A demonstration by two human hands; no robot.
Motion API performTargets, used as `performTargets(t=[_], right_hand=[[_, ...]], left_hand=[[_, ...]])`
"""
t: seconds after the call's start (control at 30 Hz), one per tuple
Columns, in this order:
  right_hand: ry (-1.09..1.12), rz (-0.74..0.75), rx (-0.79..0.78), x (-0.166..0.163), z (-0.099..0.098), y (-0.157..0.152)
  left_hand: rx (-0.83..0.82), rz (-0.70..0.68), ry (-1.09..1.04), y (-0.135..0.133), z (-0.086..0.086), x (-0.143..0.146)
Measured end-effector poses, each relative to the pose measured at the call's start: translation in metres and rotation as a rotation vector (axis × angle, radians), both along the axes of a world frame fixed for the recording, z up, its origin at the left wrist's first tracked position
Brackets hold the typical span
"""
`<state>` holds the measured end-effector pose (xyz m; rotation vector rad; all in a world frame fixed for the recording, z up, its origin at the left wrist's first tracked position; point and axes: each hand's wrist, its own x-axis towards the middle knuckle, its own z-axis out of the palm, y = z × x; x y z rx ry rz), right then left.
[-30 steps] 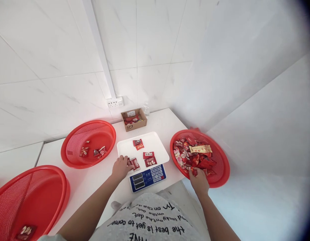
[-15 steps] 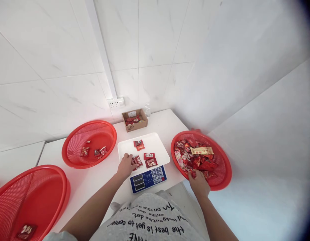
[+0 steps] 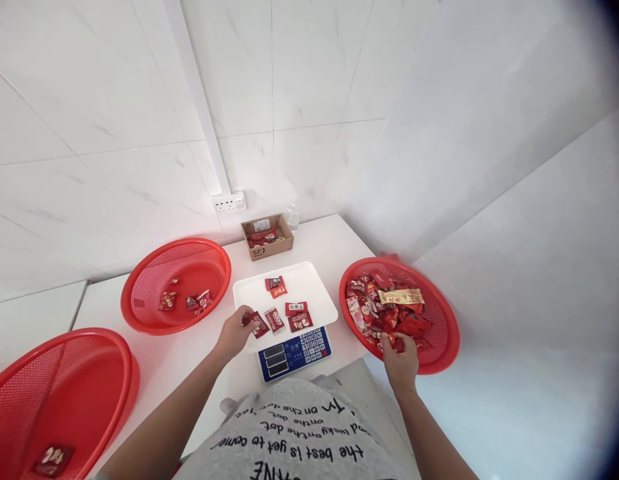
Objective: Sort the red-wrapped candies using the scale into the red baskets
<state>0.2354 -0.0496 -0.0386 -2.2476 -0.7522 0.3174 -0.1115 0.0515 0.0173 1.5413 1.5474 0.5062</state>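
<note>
A white weighing tray (image 3: pixel 309 285) sits on a blue scale (image 3: pixel 294 353) and carries several red candy packets (image 3: pixel 295 316). My left hand (image 3: pixel 234 332) is at the tray's near-left corner, fingers pinched on a small red packet (image 3: pixel 258 325) lifted a little off the tray. My right hand (image 3: pixel 400 360) rests in the near edge of the red basket (image 3: pixel 442 313) on the right, fingers closed on red packets from its heap (image 3: pixel 389 310).
A second red basket (image 3: pixel 139 293) at the left holds a few packets. A large red basket (image 3: pixel 19 387) at the near left holds one packet (image 3: pixel 52 458). An open cardboard box (image 3: pixel 267 237) stands by the tiled wall, below a socket (image 3: pixel 228 202).
My left hand has picked a packet up from the tray and drawn it left. My right hand has closed on packets in the right basket.
</note>
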Motion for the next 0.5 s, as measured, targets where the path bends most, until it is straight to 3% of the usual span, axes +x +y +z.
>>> performTargets(t=[0.07,0.17,0.23,0.3,0.4,0.5], right_hand=[[0.209,0.070,0.129,-0.016,0.017,0.002],[0.713,0.592,0.099,-0.054,0.052,0.007],[0.813,0.949,-0.007,-0.084,0.072,0.010],[0.803,1.155,-0.064,-0.110,0.081,0.014],[0.806,1.056,-0.118,-0.129,0.073,0.020],[0.643,0.822,-0.053,-0.113,0.055,0.024]], left_hand=[[-0.054,-0.034,-0.165,-0.013,0.007,0.003],[-0.127,-0.096,-0.331,-0.033,0.014,0.022],[-0.131,-0.140,-0.404,-0.044,0.016,0.039],[-0.096,-0.198,-0.431,-0.051,0.016,0.054],[-0.002,-0.251,-0.308,-0.050,0.009,0.061],[0.147,-0.244,-0.006,-0.036,-0.004,0.037]])
